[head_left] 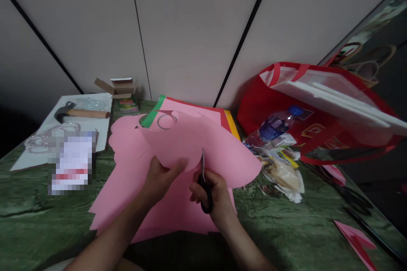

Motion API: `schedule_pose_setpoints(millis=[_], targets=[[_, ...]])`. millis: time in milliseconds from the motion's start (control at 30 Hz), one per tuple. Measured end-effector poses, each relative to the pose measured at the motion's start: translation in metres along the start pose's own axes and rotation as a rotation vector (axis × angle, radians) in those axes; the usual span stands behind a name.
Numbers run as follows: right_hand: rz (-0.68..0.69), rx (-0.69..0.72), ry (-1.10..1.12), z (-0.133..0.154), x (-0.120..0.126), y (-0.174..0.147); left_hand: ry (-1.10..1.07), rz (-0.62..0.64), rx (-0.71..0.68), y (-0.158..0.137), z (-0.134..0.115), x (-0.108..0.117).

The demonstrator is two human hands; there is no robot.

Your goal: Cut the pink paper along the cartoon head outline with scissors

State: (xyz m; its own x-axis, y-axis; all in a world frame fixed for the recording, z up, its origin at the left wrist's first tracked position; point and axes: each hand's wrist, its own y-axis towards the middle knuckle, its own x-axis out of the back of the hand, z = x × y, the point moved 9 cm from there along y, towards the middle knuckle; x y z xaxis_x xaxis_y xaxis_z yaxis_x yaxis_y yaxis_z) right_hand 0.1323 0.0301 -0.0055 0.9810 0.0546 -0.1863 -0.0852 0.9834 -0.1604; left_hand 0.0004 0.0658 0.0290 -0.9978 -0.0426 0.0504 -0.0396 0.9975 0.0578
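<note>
A large sheet of pink paper (229,152) with a scalloped left edge lies raised over more pink sheets (171,220). My left hand (163,175) pinches its near edge, thumb on top and the other fingers hidden beneath. In my right hand (211,194) is a pair of scissors (206,197) with black handles, fingers through the loops. Their blades point away from me and stand at a cut in the sheet, just right of my left thumb. A ring-shaped outline (167,121) shows near the sheet's far edge.
At left, a hammer (85,113) and bead strings (52,135) lie on a white board (101,133), near an opened small box (127,101). At right stand a water bottle (271,129), a red bag (254,97) and food wrappings (286,175). Pink scraps (356,237) lie near the right edge.
</note>
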Motion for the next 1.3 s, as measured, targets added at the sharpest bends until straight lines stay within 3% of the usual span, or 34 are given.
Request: schedule_pose_setpoints(millis=[133, 467, 767, 1300], targets=[[0.003, 0.011, -0.009, 0.003, -0.003, -0.001, -0.060, -0.033, 0.015, -0.003, 0.002, -0.001], [0.050, -0.027, -0.014, -0.001, -0.011, -0.001, 0.037, -0.077, 0.117, -0.012, 0.010, -0.004], [0.076, 0.084, 0.014, 0.006, -0.004, 0.001, 0.021, 0.049, 0.027, -0.012, 0.001, -0.016], [0.079, 0.083, 0.034, 0.005, -0.005, 0.001, 0.046, 0.069, 0.038, -0.011, -0.001, -0.018]])
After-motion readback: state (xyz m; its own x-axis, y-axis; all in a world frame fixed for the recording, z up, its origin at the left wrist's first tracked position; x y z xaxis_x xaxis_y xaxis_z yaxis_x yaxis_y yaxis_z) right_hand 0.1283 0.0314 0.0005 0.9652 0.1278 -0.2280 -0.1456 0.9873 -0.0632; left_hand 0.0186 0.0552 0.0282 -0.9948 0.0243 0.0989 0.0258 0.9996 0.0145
